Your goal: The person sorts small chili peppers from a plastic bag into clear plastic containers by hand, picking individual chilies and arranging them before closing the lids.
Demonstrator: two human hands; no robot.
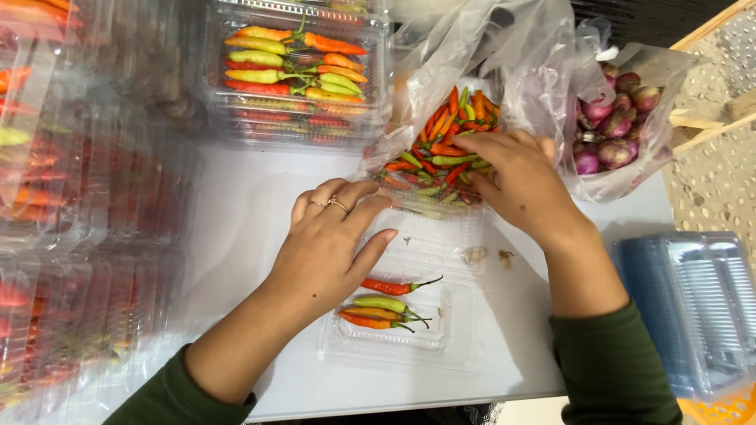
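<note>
An open clear plastic clamshell box [441, 346] lies on the white table in front of me, with several red, orange and green chilies [383, 305] in its near half. My left hand [331, 244], wearing rings, rests palm down on the box's left edge, fingers loosely curled and holding nothing that I can see. My right hand [516, 177] reaches into a clear plastic bag [449, 71] of mixed chilies [445, 149], fingers bent down among them; whether it grips any is hidden.
A stack of filled clamshell boxes of chilies [295, 71] stands at the back. More filled boxes [47, 197] pile along the left. A bag of red shallots [618, 126] sits at the right back. Stacked empty clamshells [693, 307] lie at the right edge.
</note>
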